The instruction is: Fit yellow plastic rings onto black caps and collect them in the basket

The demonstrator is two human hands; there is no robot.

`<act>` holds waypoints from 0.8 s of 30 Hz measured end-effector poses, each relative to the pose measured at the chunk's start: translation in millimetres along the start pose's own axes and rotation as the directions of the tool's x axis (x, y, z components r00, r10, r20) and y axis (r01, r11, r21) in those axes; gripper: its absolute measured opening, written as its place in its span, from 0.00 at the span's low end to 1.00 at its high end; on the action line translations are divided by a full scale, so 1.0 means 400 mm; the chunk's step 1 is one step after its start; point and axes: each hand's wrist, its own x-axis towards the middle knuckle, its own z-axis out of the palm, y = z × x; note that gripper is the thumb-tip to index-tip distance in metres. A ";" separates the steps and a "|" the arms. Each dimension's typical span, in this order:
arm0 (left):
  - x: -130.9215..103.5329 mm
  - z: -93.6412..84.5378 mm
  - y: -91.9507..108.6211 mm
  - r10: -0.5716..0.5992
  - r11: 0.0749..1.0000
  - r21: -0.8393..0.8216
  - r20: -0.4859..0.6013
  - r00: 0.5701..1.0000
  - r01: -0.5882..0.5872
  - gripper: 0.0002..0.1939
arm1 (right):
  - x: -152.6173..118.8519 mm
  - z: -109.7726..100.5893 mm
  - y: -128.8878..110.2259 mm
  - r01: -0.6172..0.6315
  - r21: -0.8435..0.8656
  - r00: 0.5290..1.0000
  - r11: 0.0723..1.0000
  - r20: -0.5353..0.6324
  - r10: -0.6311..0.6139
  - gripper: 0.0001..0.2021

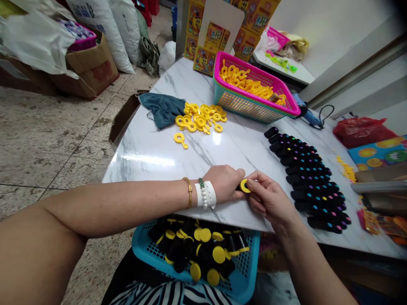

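My left hand is closed around a small black piece, most of it hidden by the fingers. A yellow ring sits against the end of that piece, pinched by the thumb and fingers of my right hand. Both hands meet over the front edge of the marble-patterned table. Below them, on my lap, is a blue basket with black tubes and yellow caps. Loose yellow ring pieces with short tabs lie in a pile farther back, one apart from the rest.
Rows of black pieces with coloured dots lie to the right. Behind stands a pink-rimmed basket of yellow parts, near printed boxes. A dark teal cloth and a red bag are on the table. Cartons stand on the floor.
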 end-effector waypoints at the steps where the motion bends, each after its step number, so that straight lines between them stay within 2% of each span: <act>1: 0.000 0.001 0.000 0.004 1.000 -0.001 -0.002 1.000 -0.004 0.17 | 0.001 0.002 0.002 0.011 0.008 1.000 1.000 -0.014 -0.011 0.14; 5: -0.001 -0.004 0.002 -0.005 1.000 0.008 0.014 1.000 0.005 0.16 | -0.003 0.014 0.013 0.090 0.011 0.993 0.996 -0.077 -0.089 0.12; 10: -0.003 -0.014 0.007 -0.029 1.000 0.011 0.029 0.999 0.028 0.16 | -0.021 0.016 0.023 0.160 -0.077 0.974 0.984 -0.151 -0.171 0.10; 17: -0.001 -0.006 0.003 -0.015 1.000 0.005 0.002 1.000 0.015 0.16 | -0.015 -0.004 0.009 0.082 0.035 0.996 0.996 -0.044 -0.080 0.10; 24: 0.000 -0.001 0.001 -0.005 1.000 -0.001 0.015 1.000 0.005 0.16 | -0.016 -0.001 0.015 0.046 -0.098 0.996 0.994 -0.073 -0.053 0.12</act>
